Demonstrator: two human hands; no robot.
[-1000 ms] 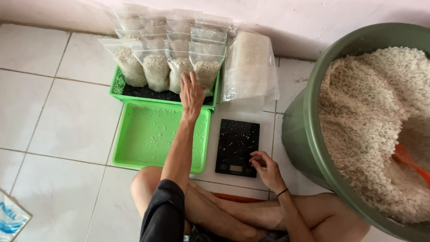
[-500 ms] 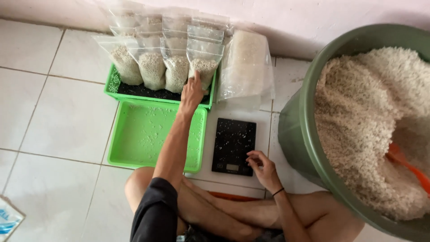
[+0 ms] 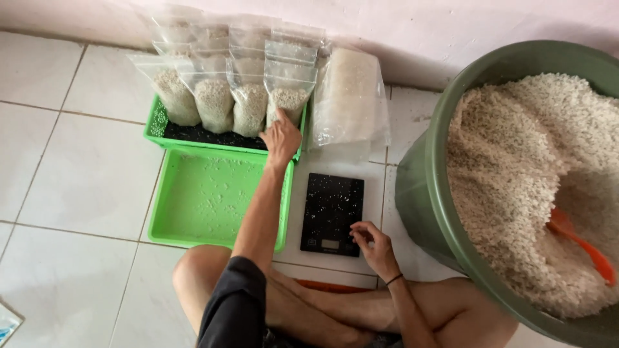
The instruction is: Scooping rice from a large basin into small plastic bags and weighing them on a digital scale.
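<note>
I had my left hand (image 3: 282,136) pinching the rightmost rice bag (image 3: 288,96) upright at twelve o'clock, my right hand (image 3: 372,241) loosely curled on the scale (image 3: 333,211).

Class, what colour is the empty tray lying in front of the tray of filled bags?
Bright green, scattered with a few white grains; the head view shows it.

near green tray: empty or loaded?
Nearly empty: the green tray holds only scattered white grains on its floor, no bags.

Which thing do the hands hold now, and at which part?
The left hand grips the rightmost front rice bag at its lower edge. The right hand holds nothing.
</note>
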